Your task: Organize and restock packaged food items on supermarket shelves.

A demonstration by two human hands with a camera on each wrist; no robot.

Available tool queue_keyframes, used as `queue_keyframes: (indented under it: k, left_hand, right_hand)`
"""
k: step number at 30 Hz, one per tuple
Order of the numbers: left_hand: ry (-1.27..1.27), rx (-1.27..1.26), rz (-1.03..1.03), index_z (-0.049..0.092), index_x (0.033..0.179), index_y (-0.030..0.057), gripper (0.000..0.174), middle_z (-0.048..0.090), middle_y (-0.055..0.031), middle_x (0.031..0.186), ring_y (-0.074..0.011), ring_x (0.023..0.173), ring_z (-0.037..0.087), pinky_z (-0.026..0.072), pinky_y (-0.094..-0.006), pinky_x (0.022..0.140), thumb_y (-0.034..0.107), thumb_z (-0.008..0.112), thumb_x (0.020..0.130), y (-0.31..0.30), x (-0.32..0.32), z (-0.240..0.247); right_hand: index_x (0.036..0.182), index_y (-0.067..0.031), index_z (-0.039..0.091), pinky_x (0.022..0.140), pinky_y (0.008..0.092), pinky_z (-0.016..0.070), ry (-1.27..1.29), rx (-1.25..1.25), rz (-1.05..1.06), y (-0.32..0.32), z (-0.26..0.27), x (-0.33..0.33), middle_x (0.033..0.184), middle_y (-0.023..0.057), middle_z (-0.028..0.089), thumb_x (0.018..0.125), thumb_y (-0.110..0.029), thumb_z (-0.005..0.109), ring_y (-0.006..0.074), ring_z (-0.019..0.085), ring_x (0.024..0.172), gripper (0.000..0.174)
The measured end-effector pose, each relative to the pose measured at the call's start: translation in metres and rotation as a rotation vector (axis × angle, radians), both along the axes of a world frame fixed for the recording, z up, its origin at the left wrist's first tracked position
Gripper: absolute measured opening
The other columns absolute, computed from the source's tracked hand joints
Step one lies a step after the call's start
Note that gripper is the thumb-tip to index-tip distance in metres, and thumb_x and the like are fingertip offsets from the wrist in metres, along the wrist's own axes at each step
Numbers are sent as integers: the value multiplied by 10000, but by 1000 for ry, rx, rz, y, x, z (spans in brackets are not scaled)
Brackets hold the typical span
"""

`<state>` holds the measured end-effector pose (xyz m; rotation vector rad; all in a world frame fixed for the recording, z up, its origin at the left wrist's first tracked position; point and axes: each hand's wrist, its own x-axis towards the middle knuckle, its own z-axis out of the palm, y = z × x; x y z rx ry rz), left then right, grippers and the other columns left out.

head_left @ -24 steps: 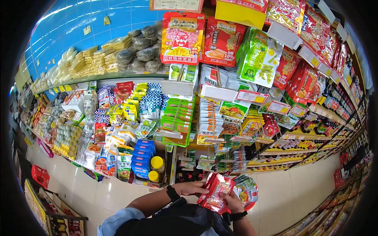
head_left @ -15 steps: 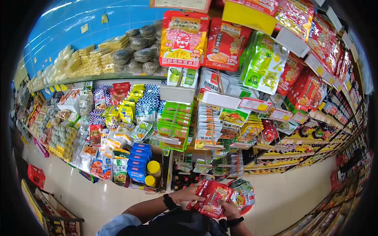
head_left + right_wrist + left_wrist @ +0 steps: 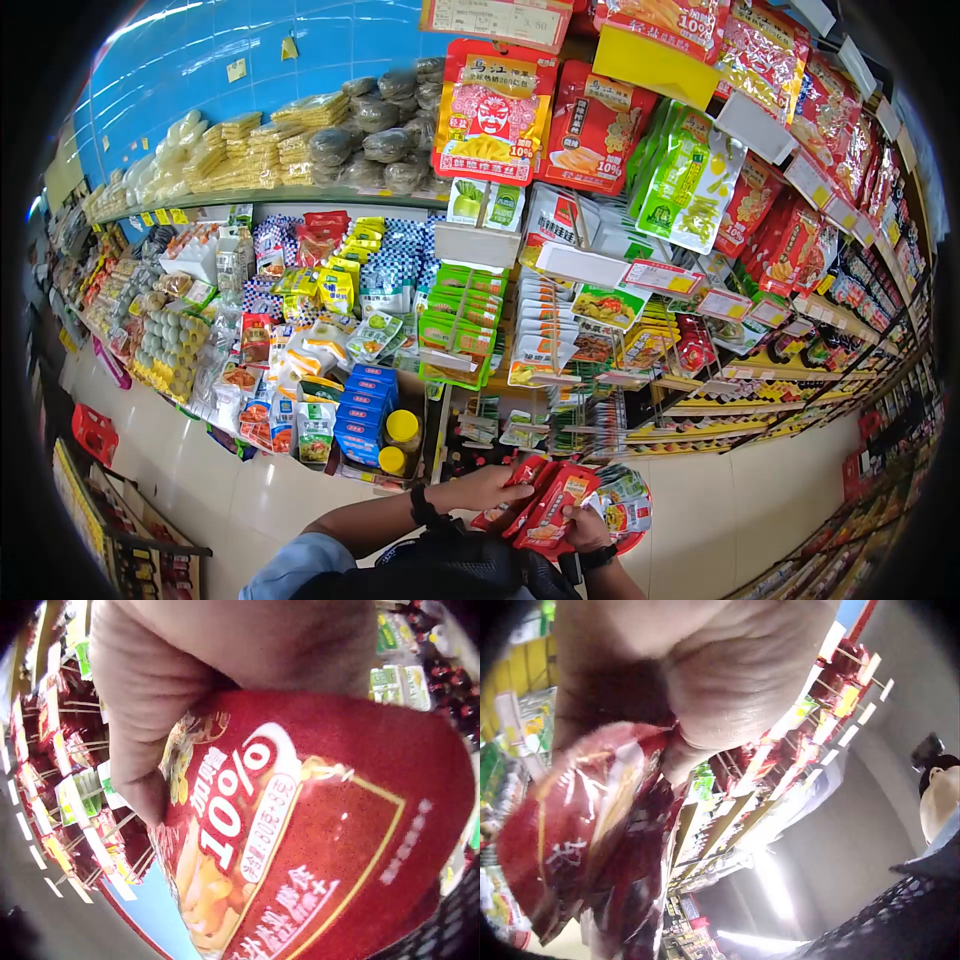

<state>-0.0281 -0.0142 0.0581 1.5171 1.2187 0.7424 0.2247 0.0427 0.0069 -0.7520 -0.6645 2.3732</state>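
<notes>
Several red food pouches (image 3: 560, 505) are fanned out between the two hands at the bottom of the head view. The left hand (image 3: 485, 488) grips the pouches on the left side; in the left wrist view that hand (image 3: 727, 667) pinches crinkled red pouches (image 3: 592, 825). On the right side the right hand (image 3: 588, 527) holds the front pouch, thumb on its face. Close up in the right wrist view, the right hand (image 3: 225, 652) pinches a red pouch (image 3: 360, 847) with white print on it. The fingers behind the pouches are hidden.
A red basket (image 3: 635, 540) with green and white packets (image 3: 627, 500) stands beyond the right hand. Above hang red and yellow pouches (image 3: 493, 115) on hooks. Blue boxes (image 3: 362, 415) and yellow-lidded jars (image 3: 402, 428) sit at the shelf's lower front. Another red basket (image 3: 94, 434) is far left.
The red pouches have gone from a closer stack to a wider fan, with the left hand's part drawn apart from the front pouch. The head view has shifted slightly.
</notes>
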Motion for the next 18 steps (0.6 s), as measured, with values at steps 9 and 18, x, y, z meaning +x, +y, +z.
queue_keyframes:
  k: [9,18]
  left_hand:
    - [-253,276,481,529,1252,62,386,613,18,1037,-40,829,539,465,-226,717,313,548,959,-44,-83,197]
    - [-614,556,440,565,1117,-10,296,665,-78,1029,-144,875,663,547,-287,787,193,605,906,23,-122,325]
  right_hand:
    - [1260,-36,460,926,470,496,64,110,-220,0,17,10,1149,112,606,783,-64,648,293,610,1036,514]
    - [1206,-21,488,911,463,498,11,30,-343,-7,1,18,1112,104,613,825,-76,591,278,618,1004,399]
